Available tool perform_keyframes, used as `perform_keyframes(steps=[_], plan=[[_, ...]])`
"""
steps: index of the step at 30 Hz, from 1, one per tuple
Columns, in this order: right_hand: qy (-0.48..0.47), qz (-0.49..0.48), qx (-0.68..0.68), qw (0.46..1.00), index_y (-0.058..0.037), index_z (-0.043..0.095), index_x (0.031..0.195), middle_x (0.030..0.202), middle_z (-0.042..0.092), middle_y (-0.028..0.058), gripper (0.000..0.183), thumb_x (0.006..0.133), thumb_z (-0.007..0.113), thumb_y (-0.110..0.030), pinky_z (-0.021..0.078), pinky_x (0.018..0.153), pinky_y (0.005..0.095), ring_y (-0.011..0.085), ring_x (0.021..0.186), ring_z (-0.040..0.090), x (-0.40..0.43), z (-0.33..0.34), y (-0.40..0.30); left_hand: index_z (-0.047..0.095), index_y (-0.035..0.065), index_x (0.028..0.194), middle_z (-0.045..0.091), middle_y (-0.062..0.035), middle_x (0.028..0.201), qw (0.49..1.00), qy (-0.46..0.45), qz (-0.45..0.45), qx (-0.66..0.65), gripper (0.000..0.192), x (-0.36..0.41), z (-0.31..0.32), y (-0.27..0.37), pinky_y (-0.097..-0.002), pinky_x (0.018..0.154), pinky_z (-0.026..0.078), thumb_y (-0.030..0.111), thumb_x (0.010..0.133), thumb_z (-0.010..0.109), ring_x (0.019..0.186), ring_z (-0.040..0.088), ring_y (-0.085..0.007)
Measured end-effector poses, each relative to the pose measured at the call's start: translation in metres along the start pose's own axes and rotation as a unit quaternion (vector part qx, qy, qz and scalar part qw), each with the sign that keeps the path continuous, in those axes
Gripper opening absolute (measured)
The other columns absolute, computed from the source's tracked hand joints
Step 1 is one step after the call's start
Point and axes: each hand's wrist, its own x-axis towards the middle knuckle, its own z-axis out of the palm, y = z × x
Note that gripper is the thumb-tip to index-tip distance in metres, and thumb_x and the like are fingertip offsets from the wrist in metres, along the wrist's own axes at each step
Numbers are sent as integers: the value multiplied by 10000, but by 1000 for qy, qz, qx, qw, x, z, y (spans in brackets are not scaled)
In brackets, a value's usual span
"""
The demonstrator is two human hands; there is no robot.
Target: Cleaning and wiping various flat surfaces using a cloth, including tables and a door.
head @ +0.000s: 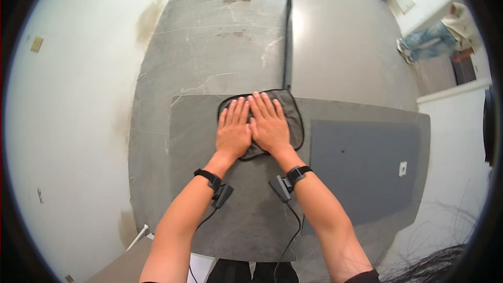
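Note:
A dark grey cloth (295, 124) with black edging lies folded or bunched on a grey tabletop (196, 125). On top of it, my left hand (233, 133) rests flat, palm down, fingers pointing away from me. Beside it, my right hand (271, 127) is also flat on the cloth, the two thumbs close together. Neither hand grips the cloth; both cover its middle. Black straps circle my wrists, each carrying a small grey device, the left device (224, 195) and the right device (283, 188), with black cables running back towards me.
A blue-grey mat or panel (361, 165) lies on the right, with a small white plate (402, 168) on it. A long dark strip (289, 39) runs away beyond the cloth. White walls (78, 106) flank the left side. A person (436, 39) in jeans stands far right.

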Motion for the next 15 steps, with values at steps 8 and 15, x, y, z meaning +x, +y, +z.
perform_keyframes(steps=[8, 15], plan=[[54, 44, -16, 997, -136, 475, 1527, 1600, 434, 40, 553, 992, 504, -274, 214, 1249, 439, 207, 1503, 343, -14, 8, -13, 352, 103, 1593, 339, -80, 1658, 999, 22, 35, 10, 621, -3, 3, -2, -438, 1254, 204, 222, 996, 479, 1543, 288, -236], [37, 121, -47, 991, -135, 451, 1542, 1618, 408, 50, 564, 997, 497, -272, 213, 1245, 454, 219, 1513, 330, -83, -1, -49, 364, 94, 1586, 356, -92, 1647, 994, 3, 112, -9, 600, -54, -4, 4, -436, 1252, 208, 233, 1011, 464, 1539, 293, -244]])
